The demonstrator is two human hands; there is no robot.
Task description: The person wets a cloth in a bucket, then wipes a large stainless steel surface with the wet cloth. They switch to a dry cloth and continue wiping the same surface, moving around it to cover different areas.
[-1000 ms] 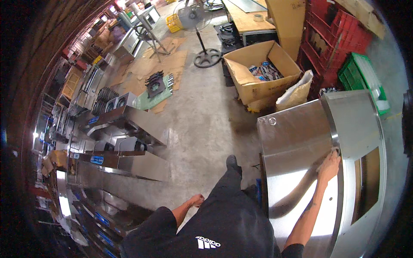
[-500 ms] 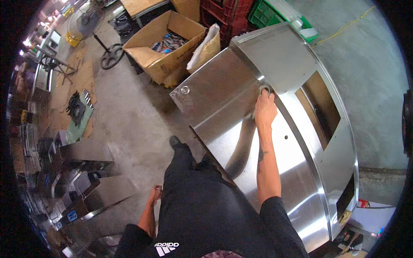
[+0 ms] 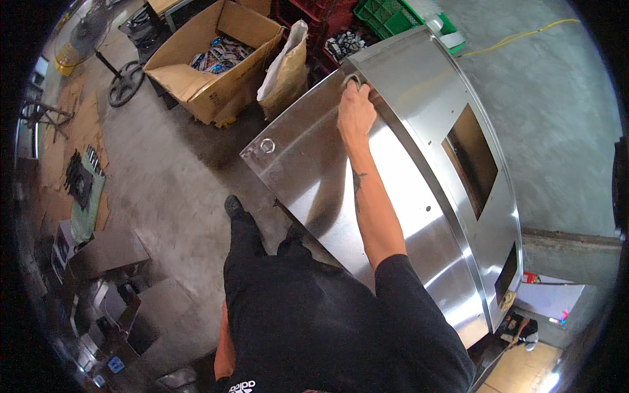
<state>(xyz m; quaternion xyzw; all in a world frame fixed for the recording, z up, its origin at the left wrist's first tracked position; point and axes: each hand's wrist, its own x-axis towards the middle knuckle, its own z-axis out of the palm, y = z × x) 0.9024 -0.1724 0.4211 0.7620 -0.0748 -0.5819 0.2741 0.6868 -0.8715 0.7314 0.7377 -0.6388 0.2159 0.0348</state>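
My right hand is closed round a small grey pad, which may be a folded cloth. It presses the pad onto a large stainless-steel panel, near the far end of the raised lip where the panel meets a ledge. The panel has a round fitting at its left corner and a small dark hole. Two rectangular cut-outs open in the ledge, the larger one in its middle. Of my left arm only the forearm shows, beside my trousers; the hand itself is hidden.
Beyond the panel stand a cardboard box of small parts, a tan sack and red and green crates. A yellow cable crosses the floor at right. Metal pieces lie at lower left.
My right hand has slid the pad along the lip toward the panel's far end. My left hand has gone out of sight behind my body. The whole view has shifted a little.
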